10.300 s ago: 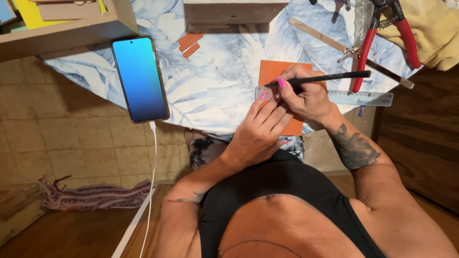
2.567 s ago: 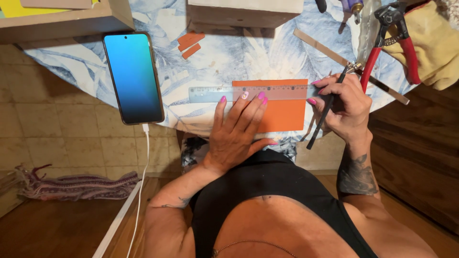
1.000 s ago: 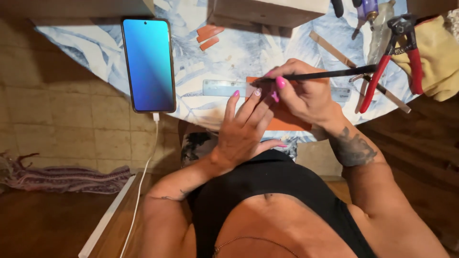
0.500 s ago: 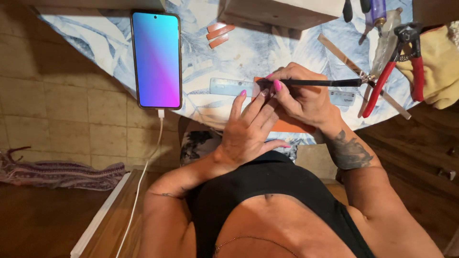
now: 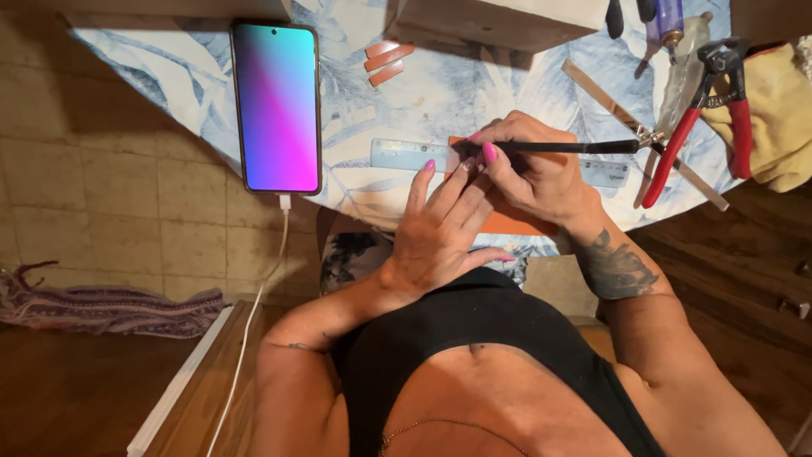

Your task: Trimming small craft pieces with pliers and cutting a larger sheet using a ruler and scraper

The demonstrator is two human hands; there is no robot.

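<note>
My right hand (image 5: 533, 169) grips a thin black pen-like tool (image 5: 575, 146), its tip pressed against the edge of a clear plastic ruler (image 5: 402, 154). The ruler lies across an orange sheet (image 5: 516, 223), which my hands mostly cover. My left hand (image 5: 440, 228) rests flat with fingers spread, holding the ruler and sheet down on the table's blue leaf-patterned cloth (image 5: 423, 93).
A lit smartphone (image 5: 277, 106) with a white cable (image 5: 258, 313) lies at the left. Small orange strips (image 5: 385, 61) and a box (image 5: 499, 21) sit at the back. Red-handled pliers (image 5: 698, 118), a long flat strip (image 5: 630, 127) and a yellow cloth (image 5: 774, 118) lie at the right.
The ruler has been laid over the orange sheet. My right hand brought the tool from the side to the ruler's edge. The view has shifted, so the phone appears further right.
</note>
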